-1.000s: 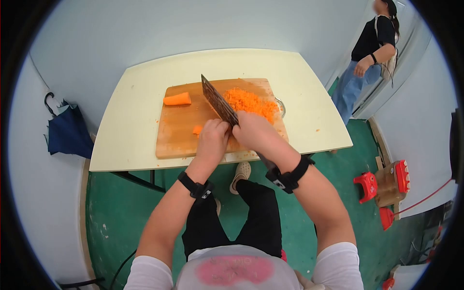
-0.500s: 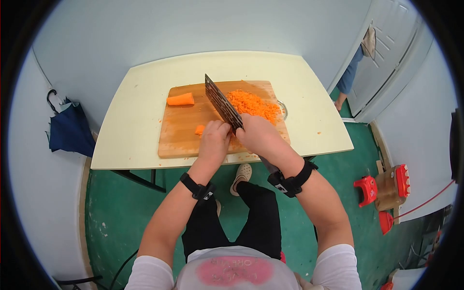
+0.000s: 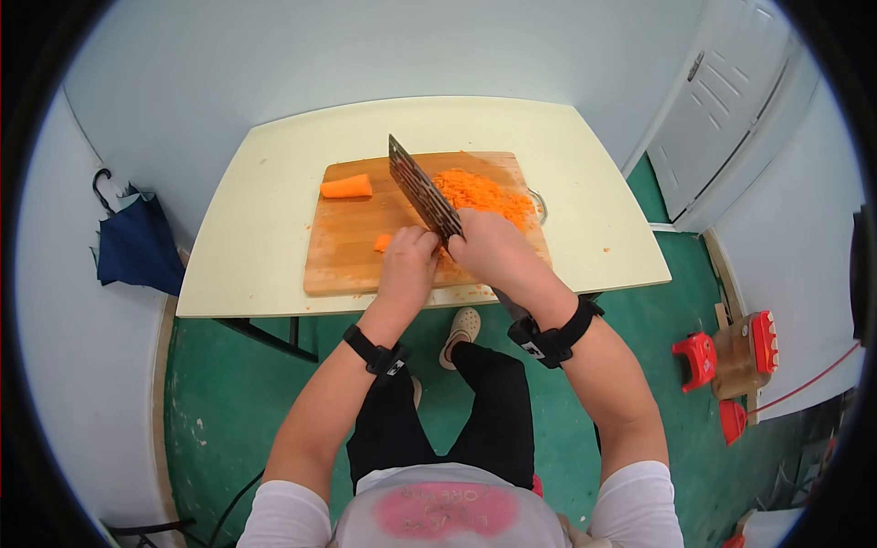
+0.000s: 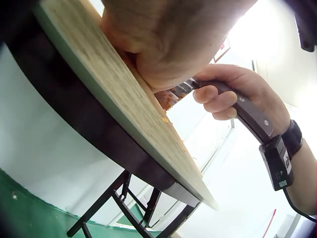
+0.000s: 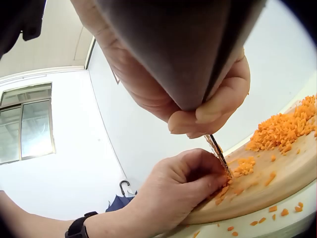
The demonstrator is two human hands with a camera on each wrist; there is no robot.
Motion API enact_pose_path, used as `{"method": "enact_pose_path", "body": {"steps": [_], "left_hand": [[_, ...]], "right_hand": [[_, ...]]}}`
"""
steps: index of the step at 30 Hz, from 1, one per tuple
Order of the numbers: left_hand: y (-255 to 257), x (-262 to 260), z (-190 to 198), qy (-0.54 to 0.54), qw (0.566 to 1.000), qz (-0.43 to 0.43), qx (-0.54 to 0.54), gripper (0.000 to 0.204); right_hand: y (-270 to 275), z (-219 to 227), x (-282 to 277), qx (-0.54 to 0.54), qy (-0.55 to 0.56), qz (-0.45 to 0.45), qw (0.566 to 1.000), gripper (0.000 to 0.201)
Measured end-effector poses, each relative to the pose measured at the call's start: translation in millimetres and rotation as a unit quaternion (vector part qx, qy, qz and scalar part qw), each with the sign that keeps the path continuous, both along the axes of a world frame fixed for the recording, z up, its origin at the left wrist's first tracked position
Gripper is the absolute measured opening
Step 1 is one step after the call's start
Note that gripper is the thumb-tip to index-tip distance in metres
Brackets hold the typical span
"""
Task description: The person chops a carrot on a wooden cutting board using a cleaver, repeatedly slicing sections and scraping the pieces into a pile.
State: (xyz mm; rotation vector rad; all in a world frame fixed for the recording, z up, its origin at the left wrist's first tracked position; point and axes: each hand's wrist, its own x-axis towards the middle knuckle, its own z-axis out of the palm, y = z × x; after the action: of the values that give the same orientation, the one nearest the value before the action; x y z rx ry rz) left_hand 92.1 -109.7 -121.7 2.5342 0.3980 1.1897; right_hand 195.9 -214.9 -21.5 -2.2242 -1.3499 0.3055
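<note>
My right hand [image 3: 496, 251] grips the dark handle [image 4: 252, 116] of a cleaver [image 3: 423, 194], its broad blade edge-down over the wooden cutting board [image 3: 352, 269]. In the right wrist view, the blade's lower edge meets orange bits beside the left fingertips. My left hand [image 3: 407, 265], fingers curled, holds carrot pieces [image 5: 225, 187] against the board right at the blade; the hand mostly hides them. An orange chunk [image 3: 382, 243] shows just left of these fingers. Chopped carrot [image 3: 484, 196] lies heaped right of the blade. A larger carrot piece [image 3: 347, 186] rests at the board's far left.
The board lies on a pale yellow table [image 3: 612, 219], with stray carrot bits [image 5: 285, 212] near its front edge. A metal ring handle [image 3: 539, 205] sticks out at the board's right. A blue umbrella [image 3: 137, 242] leans at the left wall, and a red stool [image 3: 696, 361] stands right.
A person at the right has walked out of view past the door. Both hands keep nearly the same places, with the cleaver shifting only slightly at the left fingertips.
</note>
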Motion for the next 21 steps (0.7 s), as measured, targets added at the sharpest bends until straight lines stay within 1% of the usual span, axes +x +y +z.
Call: {"method": "enact_pose_path", "body": {"steps": [3, 5, 6, 9, 11, 15, 17, 21], "left_hand": [[0.4, 1.3, 0.8, -0.006, 1.0, 0.003, 0.009, 0.012], [0.0, -1.8, 1.6, -0.009, 1.0, 0.01, 0.018, 0.012], [0.0, -3.3, 3.3, -0.004, 1.0, 0.009, 0.029, 0.012], [-0.8, -4.7, 6.0, 0.013, 0.999, 0.012, 0.043, 0.011], [1.5, -5.8, 1.9, 0.029, 0.998, 0.023, 0.043, 0.011], [4.3, -2.7, -4.2, -0.003, 1.0, 0.021, 0.019, 0.01], [3.8, -1.9, -3.2, -0.007, 1.0, 0.015, 0.015, 0.01], [4.9, -2.3, 0.7, 0.0, 1.0, 0.002, 0.009, 0.011]], "right_hand": [[4.6, -2.9, 2.1, -0.015, 0.003, 0.014, 1.0, 0.02], [10.5, -2.1, 3.4, -0.051, 0.038, 0.006, 0.998, 0.02], [12.9, -2.4, 3.0, -0.052, 0.039, 0.006, 0.998, 0.02], [16.5, -2.8, 5.5, -0.022, 0.034, 0.016, 0.999, 0.021], [17.5, -8.6, 4.2, 0.02, 0.028, 0.001, 0.999, 0.021], [7.7, -5.5, -3.5, 0.018, -0.003, -0.013, 1.0, 0.02], [2.4, -1.0, -5.7, 0.004, -0.005, 0.004, 1.0, 0.02], [8.5, -9.2, -2.2, 0.0, 0.002, 0.015, 1.0, 0.02]]}}
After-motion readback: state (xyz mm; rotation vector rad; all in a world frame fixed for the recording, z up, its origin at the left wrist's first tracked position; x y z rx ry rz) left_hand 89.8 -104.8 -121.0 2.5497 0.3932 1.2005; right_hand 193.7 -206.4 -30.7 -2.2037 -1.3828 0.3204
